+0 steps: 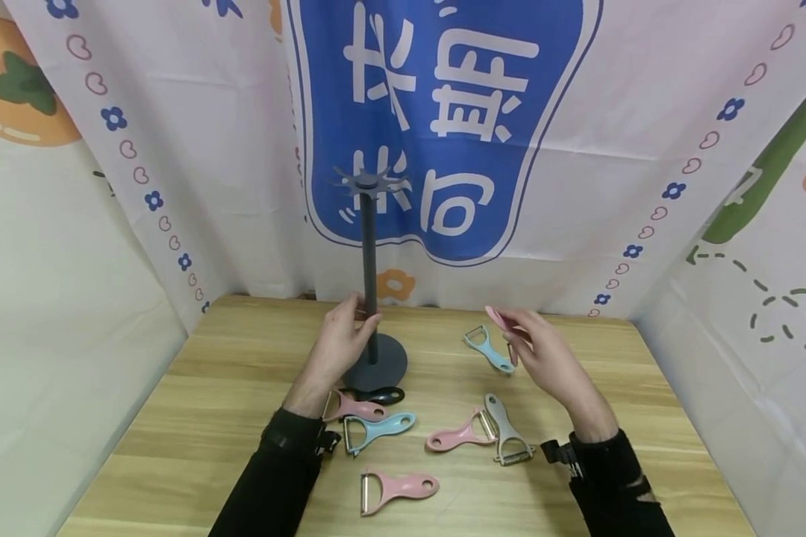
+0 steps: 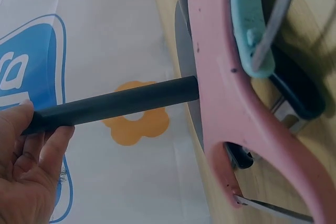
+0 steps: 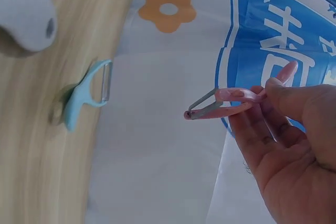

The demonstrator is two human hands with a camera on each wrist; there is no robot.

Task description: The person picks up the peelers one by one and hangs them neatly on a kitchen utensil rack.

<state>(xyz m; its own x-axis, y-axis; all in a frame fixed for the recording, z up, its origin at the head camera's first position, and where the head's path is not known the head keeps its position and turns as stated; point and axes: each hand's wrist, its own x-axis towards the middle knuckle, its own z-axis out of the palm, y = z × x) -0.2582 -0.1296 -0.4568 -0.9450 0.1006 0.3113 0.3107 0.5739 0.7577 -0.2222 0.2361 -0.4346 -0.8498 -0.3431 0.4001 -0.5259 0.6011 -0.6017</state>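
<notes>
My left hand [image 1: 341, 335] grips the dark upright post [image 1: 369, 261] of a stand, thumb on one side and fingers on the other. The post rises from a round base [image 1: 391, 362] to a ring of hooks [image 1: 367, 181], where nothing hangs. Above the table, my right hand [image 1: 544, 350] pinches a pink peeler [image 3: 236, 103] between thumb and fingers, its blade pointing away from the palm in the right wrist view. A light blue peeler [image 1: 489, 349] lies on the table just left of that hand.
Before the stand lie a black peeler [image 1: 384, 395], a pink peeler [image 1: 359, 408] and a blue peeler [image 1: 389, 426]. Another pink peeler [image 1: 453, 438] touches a grey one [image 1: 502, 421]; one more pink peeler [image 1: 410, 486] lies nearest. A printed cloth [image 1: 578, 201] hangs behind the wooden table [image 1: 195, 418].
</notes>
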